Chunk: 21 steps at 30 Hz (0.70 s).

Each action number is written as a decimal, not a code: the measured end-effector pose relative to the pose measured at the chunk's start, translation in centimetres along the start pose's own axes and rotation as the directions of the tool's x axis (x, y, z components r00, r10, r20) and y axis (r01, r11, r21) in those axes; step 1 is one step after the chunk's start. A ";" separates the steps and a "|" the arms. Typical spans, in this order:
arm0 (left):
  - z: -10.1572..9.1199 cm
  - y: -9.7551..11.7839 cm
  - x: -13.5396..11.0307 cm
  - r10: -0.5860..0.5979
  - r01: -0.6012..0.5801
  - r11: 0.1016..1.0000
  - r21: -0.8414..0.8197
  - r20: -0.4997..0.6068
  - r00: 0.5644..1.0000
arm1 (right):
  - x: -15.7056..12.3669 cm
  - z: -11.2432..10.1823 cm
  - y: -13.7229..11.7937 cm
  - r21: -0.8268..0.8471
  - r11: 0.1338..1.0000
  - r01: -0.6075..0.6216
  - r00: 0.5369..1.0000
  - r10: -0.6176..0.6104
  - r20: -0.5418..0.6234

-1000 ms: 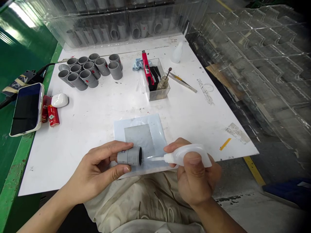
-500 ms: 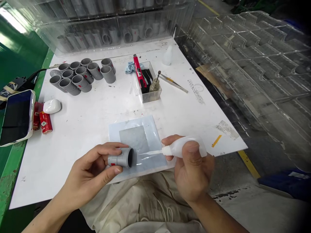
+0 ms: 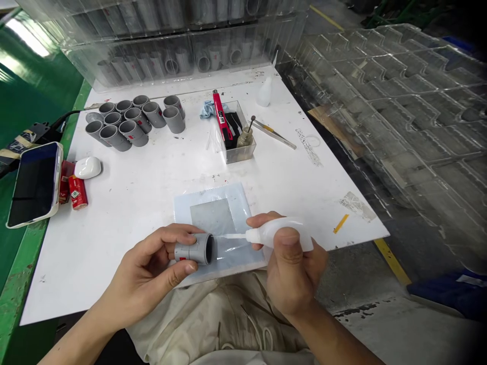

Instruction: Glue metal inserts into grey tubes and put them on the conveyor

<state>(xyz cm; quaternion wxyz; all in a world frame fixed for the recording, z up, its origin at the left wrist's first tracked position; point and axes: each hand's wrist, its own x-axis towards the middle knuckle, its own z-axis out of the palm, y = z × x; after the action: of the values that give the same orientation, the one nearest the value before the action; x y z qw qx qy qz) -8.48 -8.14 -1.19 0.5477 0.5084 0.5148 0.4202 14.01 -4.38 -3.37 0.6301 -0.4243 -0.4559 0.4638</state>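
Note:
Between the fingers and thumb of my left hand (image 3: pixel 152 271) lies a short grey cylinder (image 3: pixel 193 248), held sideways with its open end facing right and a small red mark on its side. My right hand (image 3: pixel 291 268) is wrapped round a white squeeze bottle (image 3: pixel 279 233), thumb pressed on its body. The bottle's thin nozzle points left, its tip close to the cylinder's rim; whether they touch I cannot tell. Beneath both hands is a pale blue sheet (image 3: pixel 241 203) with a grey square (image 3: pixel 213 215) on it.
Several grey cylinders (image 3: pixel 133 133) stand at the back left. A clear box (image 3: pixel 240 154) holds a red cutter (image 3: pixel 220 116) and a small bottle (image 3: pixel 245 137). Tweezers (image 3: pixel 276 134) and another squeeze bottle (image 3: pixel 264 94) are behind. A phone (image 3: pixel 35 185) lies left; clear trays (image 3: pixel 403 111) are at right.
The bottle has moved left, bringing its nozzle tip nearer to the cylinder's open end. The whole view has shifted slightly. Both hands keep their holds.

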 end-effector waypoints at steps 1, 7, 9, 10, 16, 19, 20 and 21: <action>-0.2 -0.1 0.1 0.014 -0.014 1.000 0.011 0.026 1.000 | 0.0 0.0 -0.1 -0.001 1.000 0.001 1.000 -0.001 0.001; -0.6 -0.3 0.1 0.025 -0.027 0.999 0.040 0.050 0.998 | 0.1 0.0 -0.1 -0.035 0.999 0.002 1.000 -0.002 0.000; -0.6 -0.3 0.0 0.026 -0.029 0.999 0.040 0.058 0.998 | 0.1 -0.1 0.0 -0.061 0.998 -0.008 1.000 0.009 0.005; -0.6 -0.3 0.0 0.029 -0.031 0.999 0.038 0.055 0.998 | 0.0 -0.1 0.0 -0.068 0.998 -0.012 1.000 0.013 0.003; -0.7 -0.3 0.0 0.052 -0.055 0.997 0.055 0.054 0.997 | 0.1 -0.2 -0.3 -0.108 0.993 -0.054 0.998 0.056 0.015; -0.6 -0.3 0.1 0.058 -0.061 0.997 0.053 0.063 0.996 | 0.1 -0.2 -0.3 -0.094 0.994 -0.048 0.999 0.049 0.002; -0.6 -0.3 0.1 0.055 -0.059 0.997 0.054 0.062 0.997 | 0.1 -0.1 -0.2 -0.081 0.996 -0.039 0.999 0.039 -0.003; -0.6 -0.4 0.1 0.055 -0.058 0.997 0.053 0.062 0.997 | 0.1 -0.1 -0.2 -0.069 0.997 -0.030 1.000 0.030 -0.007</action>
<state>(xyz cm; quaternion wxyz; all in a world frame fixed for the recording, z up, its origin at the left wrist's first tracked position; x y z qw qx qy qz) -9.06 -8.00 -1.54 0.5367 0.5501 0.4949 0.4055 14.18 -4.33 -3.20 0.6093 -0.4540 -0.4635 0.4559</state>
